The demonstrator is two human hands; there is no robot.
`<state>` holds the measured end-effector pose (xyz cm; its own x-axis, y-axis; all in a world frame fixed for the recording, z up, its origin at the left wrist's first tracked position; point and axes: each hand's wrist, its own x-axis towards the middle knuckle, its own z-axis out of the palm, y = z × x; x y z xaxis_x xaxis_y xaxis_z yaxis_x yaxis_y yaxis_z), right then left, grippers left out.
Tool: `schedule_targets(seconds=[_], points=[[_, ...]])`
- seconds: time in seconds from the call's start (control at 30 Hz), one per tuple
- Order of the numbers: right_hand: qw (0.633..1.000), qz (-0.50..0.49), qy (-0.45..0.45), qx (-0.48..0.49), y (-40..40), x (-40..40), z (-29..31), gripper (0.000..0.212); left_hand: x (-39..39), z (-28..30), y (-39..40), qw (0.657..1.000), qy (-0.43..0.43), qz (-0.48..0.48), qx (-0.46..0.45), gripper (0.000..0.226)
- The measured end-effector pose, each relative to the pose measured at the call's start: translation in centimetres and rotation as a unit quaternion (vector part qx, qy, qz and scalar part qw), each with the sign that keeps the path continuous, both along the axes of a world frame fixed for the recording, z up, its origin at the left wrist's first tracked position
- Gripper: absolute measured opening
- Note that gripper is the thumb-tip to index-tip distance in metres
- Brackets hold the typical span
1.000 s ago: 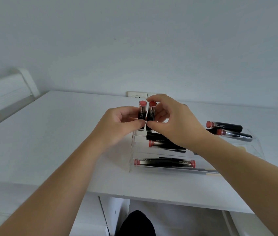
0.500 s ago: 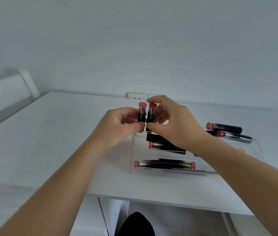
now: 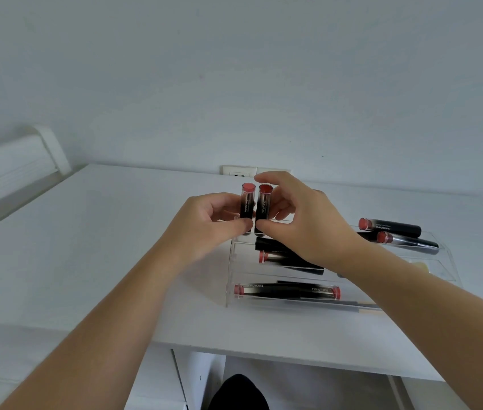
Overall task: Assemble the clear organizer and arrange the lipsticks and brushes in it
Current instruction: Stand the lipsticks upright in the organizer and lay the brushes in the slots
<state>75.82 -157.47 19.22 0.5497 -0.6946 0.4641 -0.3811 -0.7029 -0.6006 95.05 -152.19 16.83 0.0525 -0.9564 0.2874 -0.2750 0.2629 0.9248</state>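
Observation:
The clear stepped organizer point(image 3: 229, 273) sits on the white desk. Two black lipsticks with red caps stand upright side by side at its back left corner. My left hand point(image 3: 204, 226) pinches the left lipstick point(image 3: 247, 202), and my right hand point(image 3: 302, 223) pinches the right lipstick point(image 3: 264, 204). More lipsticks lie flat in the tiers: a pair in the front tier point(image 3: 287, 291), others in the middle tier point(image 3: 281, 255), two at the back right point(image 3: 391, 229). A thin brush handle point(image 3: 364, 309) lies along the front.
The white desk point(image 3: 101, 247) meets a white wall with a socket plate point(image 3: 238, 173) right behind the organizer. A white bed rail point(image 3: 12, 170) stands at the left. The desk's front edge runs just below the organizer.
Both hands keep holding the two upright lipsticks; they have barely shifted, only settling slightly lower at the organizer's back corner.

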Motion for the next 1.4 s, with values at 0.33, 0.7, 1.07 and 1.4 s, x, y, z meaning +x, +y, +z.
schedule_targets(seconds=[0.33, 0.7, 1.07, 1.4], points=[[1.0, 0.003, -0.002, 0.006, -0.3, -0.1, -0.3, 0.061, 0.1, -0.1, -0.1, 1.0, -0.001, 0.003, 0.006, 0.027], [1.0, 0.014, 0.004, 0.015, -0.2, -0.1, 0.3, 0.063, 0.1, -0.1, -0.1, 1.0, 0.0, -0.003, 0.009, 0.029], [0.972, 0.0, 0.236, 0.023, -2.1, -6.4, 6.4, 0.045, 0.4, -0.6, -0.3, 0.998, -0.01, -0.04, 0.052, 0.04], [0.924, -0.045, 0.358, 0.131, -3.8, -13.1, 7.5, 0.029, 0.4, -0.8, -0.3, 0.996, -0.022, -0.029, 0.083, 0.041]])
